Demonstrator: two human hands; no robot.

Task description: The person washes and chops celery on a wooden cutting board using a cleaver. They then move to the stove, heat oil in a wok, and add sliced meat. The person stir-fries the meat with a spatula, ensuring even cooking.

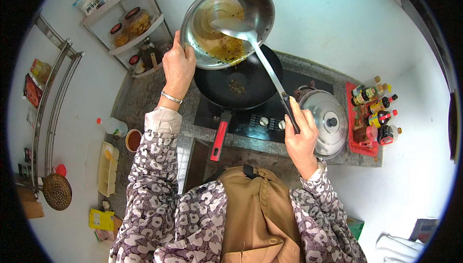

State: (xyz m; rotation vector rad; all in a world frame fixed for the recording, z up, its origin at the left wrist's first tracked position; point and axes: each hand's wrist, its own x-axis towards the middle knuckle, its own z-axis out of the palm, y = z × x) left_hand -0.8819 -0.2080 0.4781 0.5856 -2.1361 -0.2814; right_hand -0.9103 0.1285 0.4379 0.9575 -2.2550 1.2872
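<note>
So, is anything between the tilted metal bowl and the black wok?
Nothing visible stands between the metal bowl in the left hand and the black wok. The metal utensil in the right hand crosses above the wok's right side.

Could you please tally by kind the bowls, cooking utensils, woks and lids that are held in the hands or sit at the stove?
Bowl: 1
Cooking utensil: 1
Wok: 1
Lid: 1
Total: 4

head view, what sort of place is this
A kitchen, probably a home one: a black wok sits on a stove, and a red tray of bottles lies to the right.
</note>
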